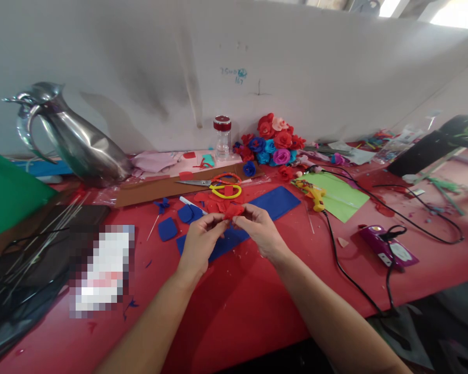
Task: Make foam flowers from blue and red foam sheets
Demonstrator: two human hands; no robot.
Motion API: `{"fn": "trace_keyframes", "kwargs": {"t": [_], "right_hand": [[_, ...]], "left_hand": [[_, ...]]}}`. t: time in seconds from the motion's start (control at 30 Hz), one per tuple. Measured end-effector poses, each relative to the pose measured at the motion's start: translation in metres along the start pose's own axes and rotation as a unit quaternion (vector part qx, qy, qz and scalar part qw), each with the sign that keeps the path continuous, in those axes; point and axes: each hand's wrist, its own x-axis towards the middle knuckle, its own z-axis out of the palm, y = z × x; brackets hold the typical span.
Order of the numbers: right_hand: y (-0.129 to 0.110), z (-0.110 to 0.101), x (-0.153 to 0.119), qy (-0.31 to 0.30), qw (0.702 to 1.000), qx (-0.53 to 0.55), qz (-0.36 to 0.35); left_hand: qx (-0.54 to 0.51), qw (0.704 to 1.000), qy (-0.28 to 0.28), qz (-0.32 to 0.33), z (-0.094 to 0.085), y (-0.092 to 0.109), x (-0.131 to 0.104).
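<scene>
My left hand (202,239) and my right hand (262,231) meet over the table, fingertips pinched on a red petal-like piece (234,211) of thin sheet material. Beneath them lies a blue strip (276,203), partly covered by the hands. Loose red pieces (208,203) are scattered just beyond my fingers. To the left rest rounded blue cut pieces (167,229) and a white pen (191,204). Scissors (198,183) with yellow and orange handles lie behind, across a brown strip (148,192).
A pile of paper-like flowers (276,143), a lidded jar (222,140) and a metal jug (81,140) stand along the wall. On the right are a yellow glue gun (315,197), a light green sheet (343,200), a purple power strip (388,246) and trailing black cords.
</scene>
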Motion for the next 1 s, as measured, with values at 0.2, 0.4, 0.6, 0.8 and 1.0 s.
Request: {"fn": "trace_keyframes", "kwargs": {"t": [0.2,0.4,0.6,0.8,1.0], "right_hand": [[0.0002,0.0004,0.0001,0.021,1.0,0.006,0.014],[0.0004,-0.0002,0.0,0.021,1.0,0.007,0.021],[0.0,-0.0007,0.0008,0.027,0.997,0.036,0.055],[-0.0021,0.0002,0.0005,0.043,0.995,0.053,0.08],[-0.0039,-0.0005,0.0001,0.04,0.99,0.084,0.105]], "left_hand": [[-0.005,1.0,0.002,-0.002,0.0011,-0.0001,-0.0011],[-0.005,1.0,-0.003,-0.002,0.0014,0.0005,-0.0013],[-0.022,1.0,-0.013,-0.01,0.0008,-0.0009,0.0001],[0.002,1.0,-0.012,-0.002,0.0007,-0.0031,-0.0004],[0.008,1.0,-0.013,0.007,0.0005,-0.0041,0.0]]}}
